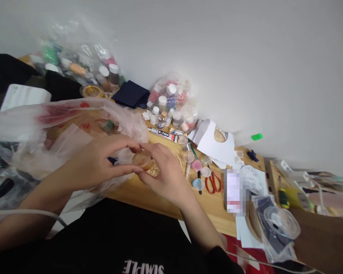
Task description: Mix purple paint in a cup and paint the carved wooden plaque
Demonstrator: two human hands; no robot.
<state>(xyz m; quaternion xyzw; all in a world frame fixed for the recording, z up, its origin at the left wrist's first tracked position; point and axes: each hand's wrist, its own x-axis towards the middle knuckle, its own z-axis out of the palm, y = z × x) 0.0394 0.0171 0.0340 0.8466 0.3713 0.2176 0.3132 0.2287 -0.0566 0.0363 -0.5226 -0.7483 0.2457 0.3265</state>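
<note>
Between the fingertips of both hands is a small round clear container [142, 160] with an amber-beige look. My left hand [102, 158] pinches its left side with thumb and index finger, while my right hand [165, 171] grips it from the right. Both hands are closed on it above the wooden table. Under my right hand a gold patterned piece [153, 168] shows in part; my fingers cover the rest. To the right lie small round pots [197, 165], some pink or blue, and red-handled scissors [213, 182]. A B-7000 glue tube [163, 134] lies behind the hands.
A large crumpled plastic bag [125, 118] fills the left side. Bags of small bottles [171, 101] stand against the wall. White cut paper [214, 142], a blurred-out phone-like object [234, 192] and a clear plastic lid [282, 222] lie to the right. A cable [31, 214] crosses my left forearm.
</note>
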